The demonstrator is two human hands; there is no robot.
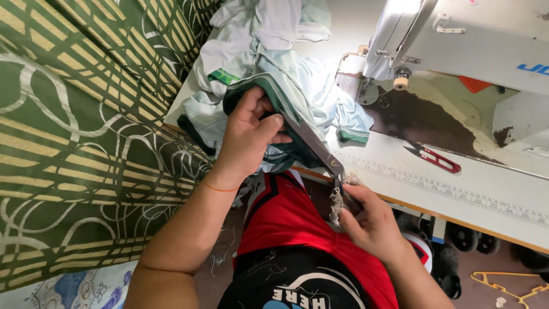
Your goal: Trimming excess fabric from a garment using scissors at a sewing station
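Hands meet at the near edge of the sewing table (492, 200). Left hand (249, 134) reaches up from a bent forearm, thumb on top and fingers curled under, gripping a fold of dark green ribbed trim (274, 94) where it joins pale mint fabric (309, 86). Right hand (369, 220) sits lower, just off the table edge, fingers closed around the wrapped handle of large metal scissors (320, 150). Blades run upward and leftward from that grip to the left hand's fingertips, touching the cloth there; whether they are parted cannot be told.

Fabric is thin, soft, crumpled in a heap across the table's far left. Trim is knit, with a lighter stitched edge. Scissor handle is bound in frayed off-white rag. Table top is white laminate with a printed ruler strip. Small red-handled thread snips (437, 160) lie well apart to the right, under the white sewing machine (457, 40). Green patterned curtain (68, 143) hangs on the left.
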